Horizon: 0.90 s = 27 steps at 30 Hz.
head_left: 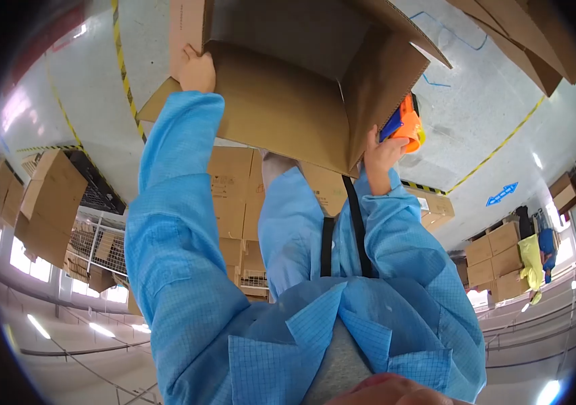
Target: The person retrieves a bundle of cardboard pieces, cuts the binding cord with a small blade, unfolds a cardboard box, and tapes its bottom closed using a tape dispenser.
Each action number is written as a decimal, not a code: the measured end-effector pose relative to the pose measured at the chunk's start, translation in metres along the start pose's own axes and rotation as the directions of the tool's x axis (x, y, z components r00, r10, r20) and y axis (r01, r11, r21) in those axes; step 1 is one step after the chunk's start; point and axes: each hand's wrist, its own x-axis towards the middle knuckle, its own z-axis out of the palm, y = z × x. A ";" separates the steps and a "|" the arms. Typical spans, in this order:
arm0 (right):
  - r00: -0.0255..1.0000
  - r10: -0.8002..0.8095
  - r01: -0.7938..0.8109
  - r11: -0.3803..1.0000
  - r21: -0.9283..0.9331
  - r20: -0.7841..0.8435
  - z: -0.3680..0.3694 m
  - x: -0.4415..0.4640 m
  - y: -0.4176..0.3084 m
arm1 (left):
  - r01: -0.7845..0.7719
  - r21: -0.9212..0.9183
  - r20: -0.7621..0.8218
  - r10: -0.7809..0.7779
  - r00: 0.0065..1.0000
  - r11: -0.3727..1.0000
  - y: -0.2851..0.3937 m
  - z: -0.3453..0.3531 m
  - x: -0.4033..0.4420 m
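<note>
A large open cardboard box [274, 101] fills the upper middle of the head view, its flaps spread and its dark inside showing. At the box's left corner, my left hand [197, 71] is closed on the cardboard edge. My right hand [382, 158] is at the right side of the box, its fingers around an orange tape dispenser [407, 128] with blue and yellow parts. That hand also lies against the lower right flap. Part of the dispenser is hidden behind the flap.
Below the box are stacked cartons [230, 192] and my legs. More cardboard [524, 40] stands at the upper right. Cartons [51, 202] and a black pallet [95, 182] are at the left. A person in yellow [531, 260] stands far right by stacked boxes [494, 260].
</note>
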 end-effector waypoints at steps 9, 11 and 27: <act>0.995 -0.034 0.032 0.999 0.028 0.089 0.015 -0.006 -0.038 | -0.013 -0.331 0.412 0.156 0.898 0.944 0.009 0.040 0.012; 0.991 -0.051 0.053 0.998 -0.016 0.126 0.027 0.004 -0.055 | 0.003 -0.398 0.393 0.168 0.904 0.918 -0.005 0.058 0.011; 0.796 -0.460 0.472 0.879 0.071 0.394 0.123 0.073 -0.091 | 0.184 -0.449 0.447 0.041 0.894 0.874 0.006 0.083 -0.012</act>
